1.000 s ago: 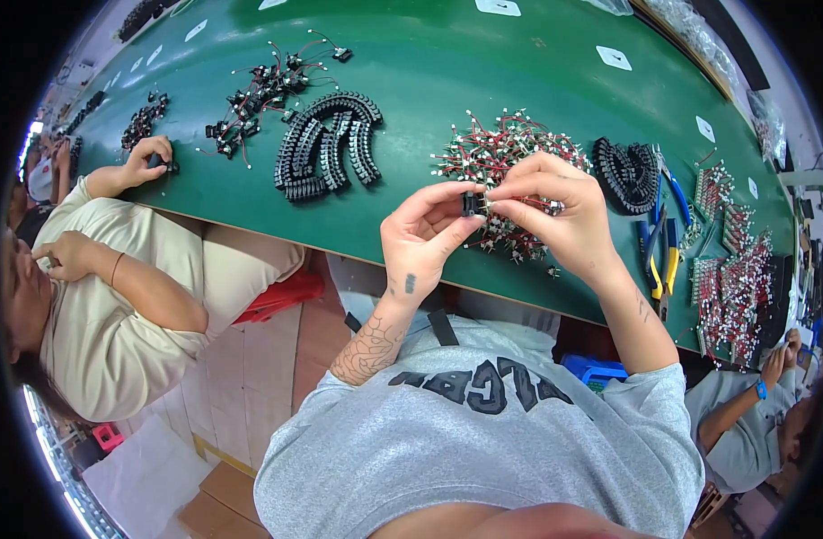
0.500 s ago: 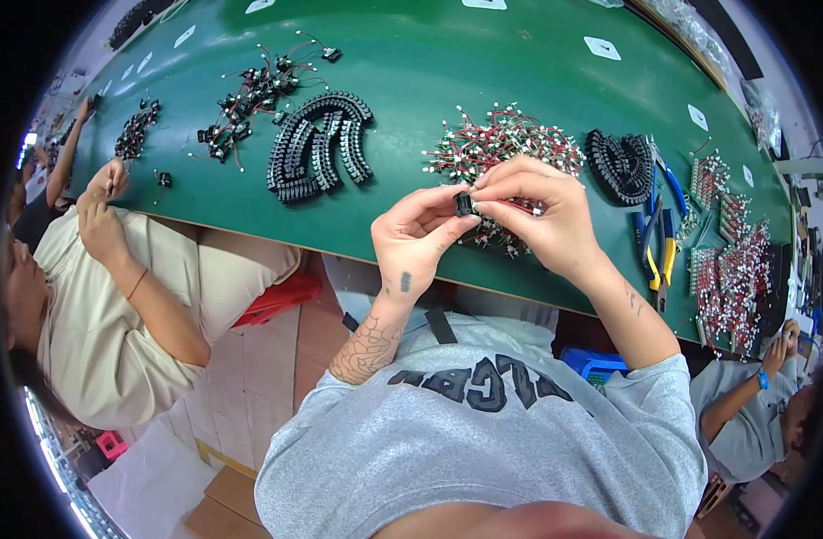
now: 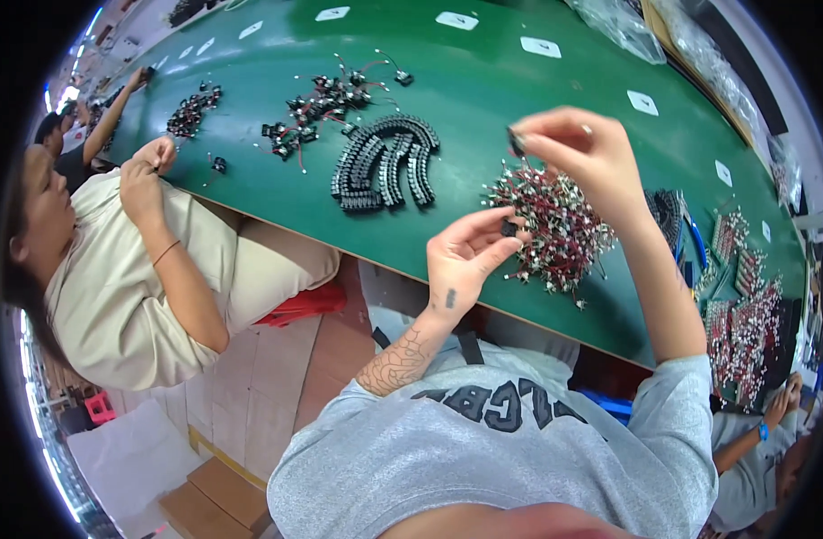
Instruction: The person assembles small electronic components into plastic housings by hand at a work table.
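My left hand (image 3: 461, 260) pinches a small black plastic housing (image 3: 510, 228) between thumb and fingers, at the near-left side of a heap of red wires with white connectors (image 3: 569, 235). Raised above the far side of that heap, my right hand (image 3: 591, 157) is closed in a pinch on a small dark piece (image 3: 517, 142); its exact kind is hard to make out. The hands are well apart. Curved strips of black housings (image 3: 384, 162) lie on the green table to the left of the heap.
Beyond the strips lie black housings with wires (image 3: 331, 101). At right are another black coil of strips (image 3: 665, 214), blue-handled pliers (image 3: 696, 242) partly behind my forearm, and bundled wires (image 3: 744, 332). A co-worker (image 3: 142, 278) sits at left, another at lower right.
My hands, together at the black housing before, have separated. The right one has risen up and away with a dark piece; the left keeps its housing. The whole view has also shifted.
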Tool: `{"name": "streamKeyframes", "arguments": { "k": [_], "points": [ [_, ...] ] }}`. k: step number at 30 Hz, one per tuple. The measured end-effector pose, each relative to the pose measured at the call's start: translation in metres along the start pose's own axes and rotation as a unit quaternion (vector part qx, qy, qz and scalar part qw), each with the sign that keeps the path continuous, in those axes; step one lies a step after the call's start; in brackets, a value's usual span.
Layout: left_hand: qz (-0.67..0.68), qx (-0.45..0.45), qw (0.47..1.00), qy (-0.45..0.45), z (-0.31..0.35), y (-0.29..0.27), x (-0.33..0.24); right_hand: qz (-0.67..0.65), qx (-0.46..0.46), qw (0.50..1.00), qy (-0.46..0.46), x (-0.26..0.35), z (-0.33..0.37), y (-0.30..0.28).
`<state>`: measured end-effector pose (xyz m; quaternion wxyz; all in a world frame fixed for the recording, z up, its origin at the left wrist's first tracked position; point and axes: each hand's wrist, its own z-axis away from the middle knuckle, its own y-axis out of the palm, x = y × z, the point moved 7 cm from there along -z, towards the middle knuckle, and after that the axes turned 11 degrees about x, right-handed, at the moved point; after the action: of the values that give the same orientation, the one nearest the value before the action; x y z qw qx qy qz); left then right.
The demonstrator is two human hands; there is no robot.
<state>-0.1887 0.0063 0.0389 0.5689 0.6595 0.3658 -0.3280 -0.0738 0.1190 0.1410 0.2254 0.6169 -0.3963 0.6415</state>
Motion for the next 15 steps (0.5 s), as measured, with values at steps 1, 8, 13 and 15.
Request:
{"name": "streamKeyframes", "arguments": {
  "k": [1,8,13,15],
  "points": [
    [0.001,0.003,1.0,0.0,0.001,0.003,-0.002,0.033,0.022,0.998,-0.039,0.014,-0.02,0.006],
    [0.009,0.022,1.0,-0.001,0.001,0.013,-0.001,-0.012,0.082,0.997,-0.01,-0.033,-0.135,0.041],
    [0.024,0.025,0.999,0.002,-0.007,-0.004,0.012,0.22,0.104,0.97,-0.003,-0.05,-0.11,-0.01],
    [0.026,0.027,0.999,0.003,-0.011,-0.006,0.016,0.27,0.138,0.951,0.066,-0.061,-0.085,-0.031]
  ]
}}
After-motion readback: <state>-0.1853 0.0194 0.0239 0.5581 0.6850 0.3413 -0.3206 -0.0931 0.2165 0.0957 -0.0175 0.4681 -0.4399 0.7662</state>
